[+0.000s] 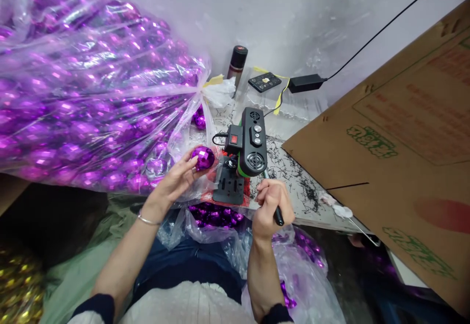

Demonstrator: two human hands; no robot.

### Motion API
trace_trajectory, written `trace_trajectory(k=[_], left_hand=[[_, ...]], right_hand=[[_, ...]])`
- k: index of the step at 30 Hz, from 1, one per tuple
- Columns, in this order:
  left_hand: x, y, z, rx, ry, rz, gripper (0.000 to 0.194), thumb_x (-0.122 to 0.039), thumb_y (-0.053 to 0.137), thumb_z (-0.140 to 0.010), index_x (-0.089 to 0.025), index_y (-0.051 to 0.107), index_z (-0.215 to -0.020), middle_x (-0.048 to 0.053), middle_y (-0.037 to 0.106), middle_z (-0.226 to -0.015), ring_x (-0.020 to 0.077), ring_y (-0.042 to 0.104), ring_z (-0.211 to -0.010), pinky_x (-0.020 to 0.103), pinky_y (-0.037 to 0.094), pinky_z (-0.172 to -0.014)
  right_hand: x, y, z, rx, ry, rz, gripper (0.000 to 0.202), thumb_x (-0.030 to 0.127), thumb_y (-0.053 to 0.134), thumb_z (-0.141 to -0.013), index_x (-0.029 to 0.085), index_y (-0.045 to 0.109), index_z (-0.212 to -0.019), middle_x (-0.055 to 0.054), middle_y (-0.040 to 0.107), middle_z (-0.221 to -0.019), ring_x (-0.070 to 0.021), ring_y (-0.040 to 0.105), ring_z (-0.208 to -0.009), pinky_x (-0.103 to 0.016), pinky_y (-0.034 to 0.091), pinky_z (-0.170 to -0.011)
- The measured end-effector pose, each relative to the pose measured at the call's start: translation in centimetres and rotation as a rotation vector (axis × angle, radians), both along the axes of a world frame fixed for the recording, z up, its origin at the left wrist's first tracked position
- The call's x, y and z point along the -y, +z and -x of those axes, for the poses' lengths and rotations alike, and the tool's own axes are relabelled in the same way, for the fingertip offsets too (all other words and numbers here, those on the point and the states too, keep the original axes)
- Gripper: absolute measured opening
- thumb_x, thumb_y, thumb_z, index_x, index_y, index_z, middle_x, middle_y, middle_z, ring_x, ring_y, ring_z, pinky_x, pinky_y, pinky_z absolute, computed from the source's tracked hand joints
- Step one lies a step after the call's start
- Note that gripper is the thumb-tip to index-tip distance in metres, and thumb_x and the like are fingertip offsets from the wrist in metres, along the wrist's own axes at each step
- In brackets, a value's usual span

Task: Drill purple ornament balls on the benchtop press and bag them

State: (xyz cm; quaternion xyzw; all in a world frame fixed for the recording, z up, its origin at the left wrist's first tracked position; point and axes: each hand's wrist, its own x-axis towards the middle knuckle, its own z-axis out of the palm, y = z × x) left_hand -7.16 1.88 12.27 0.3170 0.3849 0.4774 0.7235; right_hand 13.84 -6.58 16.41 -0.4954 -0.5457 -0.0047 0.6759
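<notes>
A shiny purple faceted ball [203, 158] is held in the fingers of my left hand [179, 177], just left of a black machine [254, 143]. My right hand [272, 206] is wrapped round the black handle [279, 216] of a lever at the machine's front right. The machine has round grilles and silver buttons on top, and a small box with a red switch [234, 139] on its left side. Its slotted black base plate [229, 187] lies on a red patch of the table.
A tied clear bag of purple balls [91, 104] fills the left. Behind the machine are a black-capped can [238, 59], a black phone-like object [265, 82] and a power adapter [306, 83]. A large cardboard box [404, 133] stands right. Black scraps litter the table [293, 187].
</notes>
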Motion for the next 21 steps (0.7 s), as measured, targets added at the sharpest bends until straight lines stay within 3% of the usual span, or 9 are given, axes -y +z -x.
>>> trace_trajectory(k=[4,8,12,21], left_hand=[[2.0,-2.6,-2.5,0.012,-0.001,0.077,0.033,-0.047,0.083,-0.094,-0.02,0.076,-0.113,0.012,0.085,-0.122,0.0303,0.085,-0.112,0.049,0.072,-0.103],[2.9,-5.5,-4.8,-0.119,0.078,0.062,0.046,-0.048,0.087,-0.089,-0.024,0.069,-0.124,0.008,0.085,-0.117,0.0273,0.085,-0.103,0.043,0.074,-0.088],[3.3,-7.6,-6.8,-0.303,0.177,-0.137,0.064,-0.052,0.085,-0.09,-0.023,0.063,-0.142,0.012,0.08,-0.136,0.0299,0.08,-0.125,0.046,0.066,-0.109],[4.3,-10.8,-8.4,-0.747,0.231,-0.546,0.058,-0.043,0.087,-0.093,-0.024,0.064,-0.143,0.015,0.074,-0.144,0.035,0.071,-0.14,0.057,0.054,-0.124]], right_hand=[[-0.2,0.8,-0.1,0.011,0.014,-0.004,0.046,0.024,0.051,-0.114,0.024,0.053,-0.068,0.004,0.055,-0.063,-0.0133,0.063,-0.066,-0.03,0.046,-0.061],[0.0,1.2,-0.3,0.023,0.019,0.034,0.046,0.025,0.05,-0.114,0.025,0.053,-0.068,0.003,0.054,-0.063,-0.0145,0.063,-0.066,-0.032,0.048,-0.063],[0.0,1.9,-0.3,0.034,0.036,0.062,0.045,0.024,0.051,-0.114,0.024,0.053,-0.069,0.004,0.053,-0.063,-0.0137,0.061,-0.066,-0.031,0.047,-0.063],[0.2,1.7,-0.5,0.073,0.037,0.069,0.04,0.02,0.05,-0.113,0.025,0.053,-0.073,0.003,0.054,-0.067,-0.0144,0.061,-0.069,-0.032,0.046,-0.064]])
